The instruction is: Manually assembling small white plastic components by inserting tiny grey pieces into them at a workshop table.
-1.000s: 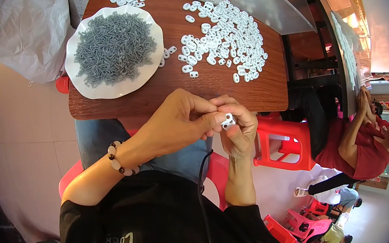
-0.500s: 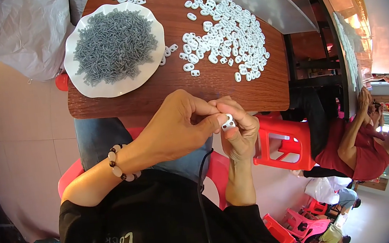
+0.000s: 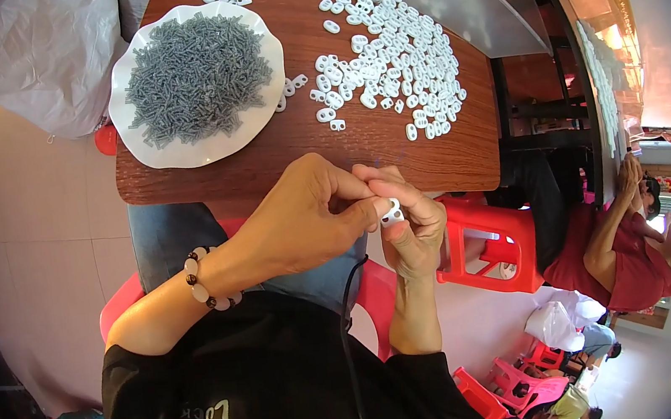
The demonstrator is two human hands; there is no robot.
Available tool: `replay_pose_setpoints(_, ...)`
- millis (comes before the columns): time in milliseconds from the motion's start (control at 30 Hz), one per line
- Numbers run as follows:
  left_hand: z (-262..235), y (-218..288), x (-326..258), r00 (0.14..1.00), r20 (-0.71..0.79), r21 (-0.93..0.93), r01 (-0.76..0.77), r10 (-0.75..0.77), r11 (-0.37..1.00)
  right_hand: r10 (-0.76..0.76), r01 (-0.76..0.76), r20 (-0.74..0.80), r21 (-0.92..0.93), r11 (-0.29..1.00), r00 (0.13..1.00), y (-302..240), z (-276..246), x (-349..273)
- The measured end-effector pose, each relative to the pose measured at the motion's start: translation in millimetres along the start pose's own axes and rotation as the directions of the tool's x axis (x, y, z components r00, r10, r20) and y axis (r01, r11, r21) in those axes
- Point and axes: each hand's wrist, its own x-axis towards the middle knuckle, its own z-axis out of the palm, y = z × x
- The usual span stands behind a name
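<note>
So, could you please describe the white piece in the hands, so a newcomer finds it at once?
Start at the brown table. At its near edge, the left hand meets the right hand, which grips the white piece. Unlike the loose ones in the white heap, this one is held off the table.

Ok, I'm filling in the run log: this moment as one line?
left hand: thumb against white piece | right hand: holding same piece | plate: heaped grey pieces | table: loose white pieces
</note>
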Motion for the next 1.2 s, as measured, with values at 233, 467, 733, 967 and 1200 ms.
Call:
replay_pose_setpoints(233, 2, -5, 0, 1.0, -0.013, -0.025, -0.015, 0.015, 1.0, -0.003, 0.0, -0.079, -0.047, 0.999, 0.997, 2, 5, -2)
replay_pose_setpoints(467, -2, 0, 0, 0.999, 0.032, 0.0, 0.014, -0.014, 1.0, -0.001, -0.003, -0.088, -0.054, 0.999, 0.996, 4, 2, -2)
replay_pose_setpoints(733, -4, 0, -1, 0.994, 0.105, -0.177, 0.057, -0.039, 0.983, -0.062, 0.062, -0.031, 0.007, 0.998, 0.998, 13, -6, -5)
replay_pose_setpoints(967, 0, -5, -1, 0.997, 0.065, -0.216, 0.047, -0.034, 0.975, -0.125, 0.115, -0.095, -0.107, 0.988, 0.988, 14, -1, -4)
replay_pose_setpoints(1200, 3, -5, -3, 0.998, 0.017, -0.241, 0.06, -0.058, 0.969, -0.141, 0.127, -0.131, -0.109, 0.986, 0.981, 17, 8, -4)
